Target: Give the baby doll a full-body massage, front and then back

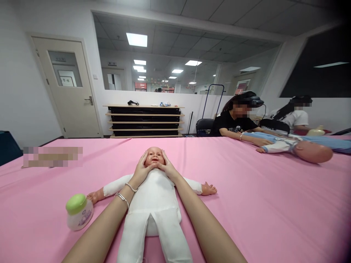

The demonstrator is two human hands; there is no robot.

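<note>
A baby doll (155,190) with a white cloth body lies on its back, its head away from me and its arms spread out. My left hand (142,166) cups one side of the doll's head, fingers along the cheek and temple. On the other side, my right hand (168,167) holds the head in the same way. Both thumbs meet under the chin, and the face shows between my palms. Close to the doll's hand at the left stands a white jar (79,215) with a green lid (76,204).
A pink cloth (246,204) covers the table. At the far right lies another doll (312,151) in blue and white, with a person (233,117) in a headset reaching over it. Another person (293,113) sits beyond. A blurred-out item (52,157) lies at the left.
</note>
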